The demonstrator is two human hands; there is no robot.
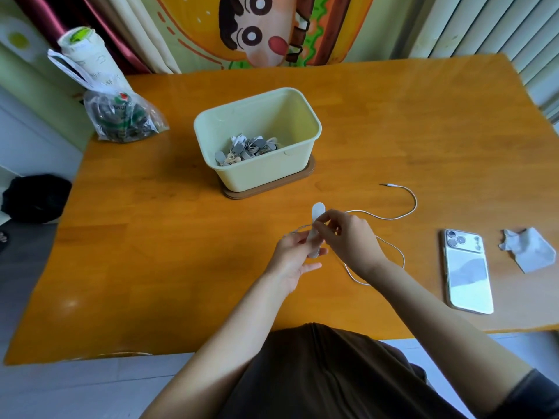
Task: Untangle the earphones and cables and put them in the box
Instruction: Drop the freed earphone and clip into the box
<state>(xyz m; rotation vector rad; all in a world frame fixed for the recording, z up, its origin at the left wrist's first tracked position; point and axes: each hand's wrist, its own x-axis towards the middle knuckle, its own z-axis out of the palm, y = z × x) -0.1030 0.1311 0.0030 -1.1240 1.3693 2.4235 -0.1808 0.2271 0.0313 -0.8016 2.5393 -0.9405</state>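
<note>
Wooden table (151, 237); left hand (292, 258) and right hand (348, 237) pinching grey strap (314, 229) over white cable (393, 217), earbud end hidden; cream box (260, 173) beyond

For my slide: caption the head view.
Both hands hold a white earphone cable and grey strap before a pale box.

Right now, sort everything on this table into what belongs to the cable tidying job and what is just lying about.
Part of the job:
thin white cable with metal plug
small grey wrap strap, pinched by left hand and right hand
pale yellow plastic box, holding grey and white bundles

Lying about:
white smartphone
crumpled grey cloth
clear plastic bag
</note>
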